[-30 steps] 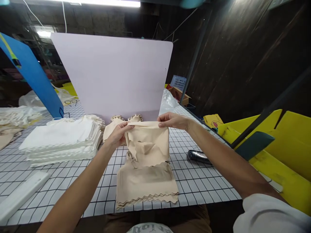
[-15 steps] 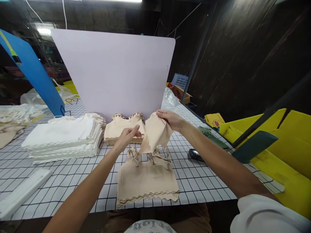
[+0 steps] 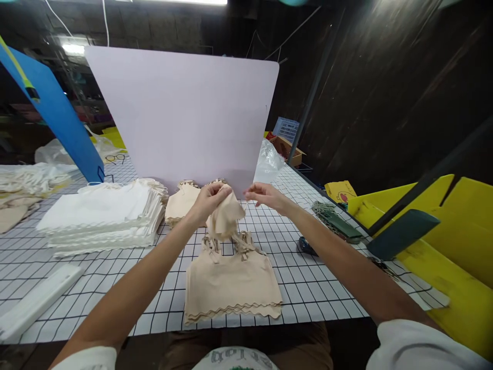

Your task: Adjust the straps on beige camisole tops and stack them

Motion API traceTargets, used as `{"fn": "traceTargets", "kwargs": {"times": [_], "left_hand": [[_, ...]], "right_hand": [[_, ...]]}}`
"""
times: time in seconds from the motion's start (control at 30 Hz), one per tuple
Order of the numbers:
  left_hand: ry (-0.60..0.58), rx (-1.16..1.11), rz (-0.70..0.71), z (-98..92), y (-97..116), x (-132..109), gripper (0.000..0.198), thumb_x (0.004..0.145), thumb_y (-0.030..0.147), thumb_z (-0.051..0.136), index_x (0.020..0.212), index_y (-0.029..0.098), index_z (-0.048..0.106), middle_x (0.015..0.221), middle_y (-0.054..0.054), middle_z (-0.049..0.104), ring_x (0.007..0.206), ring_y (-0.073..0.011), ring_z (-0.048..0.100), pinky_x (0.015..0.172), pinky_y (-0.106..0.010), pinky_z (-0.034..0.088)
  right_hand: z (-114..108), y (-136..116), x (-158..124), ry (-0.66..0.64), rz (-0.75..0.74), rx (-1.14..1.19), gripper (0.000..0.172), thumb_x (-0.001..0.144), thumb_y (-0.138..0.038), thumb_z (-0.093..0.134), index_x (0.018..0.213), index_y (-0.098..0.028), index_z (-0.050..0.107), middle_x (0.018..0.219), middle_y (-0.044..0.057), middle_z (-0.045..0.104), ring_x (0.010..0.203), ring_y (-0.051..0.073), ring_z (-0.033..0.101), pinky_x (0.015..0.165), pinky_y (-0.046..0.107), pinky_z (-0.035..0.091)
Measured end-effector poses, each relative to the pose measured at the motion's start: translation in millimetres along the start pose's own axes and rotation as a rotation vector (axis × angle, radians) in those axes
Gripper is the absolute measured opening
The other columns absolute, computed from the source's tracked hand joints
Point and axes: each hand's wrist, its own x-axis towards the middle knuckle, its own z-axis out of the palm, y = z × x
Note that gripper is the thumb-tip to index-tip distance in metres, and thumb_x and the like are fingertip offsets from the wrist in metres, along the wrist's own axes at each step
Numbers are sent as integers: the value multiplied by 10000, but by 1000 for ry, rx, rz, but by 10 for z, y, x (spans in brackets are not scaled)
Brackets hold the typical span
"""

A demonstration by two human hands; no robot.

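Observation:
My left hand [image 3: 208, 199] is closed on a small beige fabric piece [image 3: 226, 218] and holds it up above the table. The piece hangs bunched over a flat stack of beige garments [image 3: 231, 282] with scalloped hems near the table's front edge. My right hand [image 3: 265, 195] hovers just right of the piece, fingers loosely spread, holding nothing. Behind my hands lies a second, smaller beige stack [image 3: 183, 203].
A tall stack of white garments [image 3: 103, 216] lies left on the checked table [image 3: 327, 288]. A pale upright board [image 3: 181, 113] stands behind. A blue panel [image 3: 54, 113], yellow bins [image 3: 454, 231], a dark object [image 3: 306, 245] and a white bar [image 3: 34, 303] surround the work spot.
Both hands held the beige piece spread wide; then the right hand held it alone. Now the left hand has it bunched, and the right hand has let go.

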Motion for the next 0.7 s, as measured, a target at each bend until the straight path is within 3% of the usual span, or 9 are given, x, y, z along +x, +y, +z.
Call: {"fn": "traceTargets", "kwargs": {"times": [0.07, 0.13, 0.23, 0.3, 0.37, 0.47, 0.57, 0.7], "left_hand": [[-151, 154, 9, 26, 125, 64, 407, 680, 508, 842, 676, 136, 676, 601, 27, 528, 567, -88, 440, 505, -208, 304], [-251, 255, -1, 25, 245, 111, 409, 693, 504, 833, 644, 127, 684, 550, 35, 472, 525, -73, 372, 483, -216, 236], [-300, 297, -40, -92, 386, 134, 407, 711, 511, 827, 700, 118, 722, 573, 11, 517, 525, -78, 393, 478, -221, 232], [-314, 304, -79, -227, 436, 114, 395, 709, 501, 839, 712, 121, 729, 616, -12, 569, 555, -91, 450, 485, -216, 270], [-314, 310, -119, -346, 449, 78, 386, 706, 494, 846, 698, 127, 727, 623, -17, 587, 559, -97, 476, 480, -210, 288], [-286, 304, -107, -393, 440, 38, 357, 696, 469, 859, 712, 133, 741, 605, -11, 586, 543, -95, 479, 469, -206, 287], [-291, 291, -54, -324, 456, 36, 330, 669, 422, 884, 700, 126, 742, 627, -20, 607, 573, -99, 507, 487, -200, 311], [-310, 281, -112, -363, 501, 30, 367, 670, 455, 878, 670, 123, 721, 620, -25, 613, 546, -102, 524, 462, -195, 322]], "right_hand": [[68, -48, 19, -49, -120, 56, 521, 764, -460, 819, 1204, -233, 656, 1262, 74, 664, 1154, 203, 608, 875, 297, 529], [149, -124, 64, -224, -162, 158, 625, 745, -413, 843, 1304, -256, 612, 1339, 68, 629, 1198, 197, 591, 955, 311, 513], [202, -221, 122, -350, -125, 177, 434, 709, -378, 871, 1056, -176, 705, 1018, 41, 707, 961, 162, 640, 852, 284, 527], [180, -255, 127, -306, -123, 193, 314, 705, -379, 871, 807, -162, 669, 836, 9, 664, 808, 131, 604, 723, 246, 505], [149, -278, 112, -246, -136, 261, 365, 685, -366, 885, 692, -170, 577, 806, -3, 633, 748, 112, 568, 626, 216, 459], [172, -322, 93, -245, -115, 336, 382, 651, -333, 907, 775, -186, 577, 806, -23, 617, 711, 97, 556, 582, 200, 431], [261, -368, 111, -337, -101, 262, 372, 684, -335, 893, 901, -186, 630, 741, -44, 578, 690, 89, 552, 624, 211, 453], [207, -363, 135, -322, -131, 206, 369, 755, -425, 842, 716, -153, 596, 649, -51, 498, 591, 63, 456, 542, 205, 377]]}}
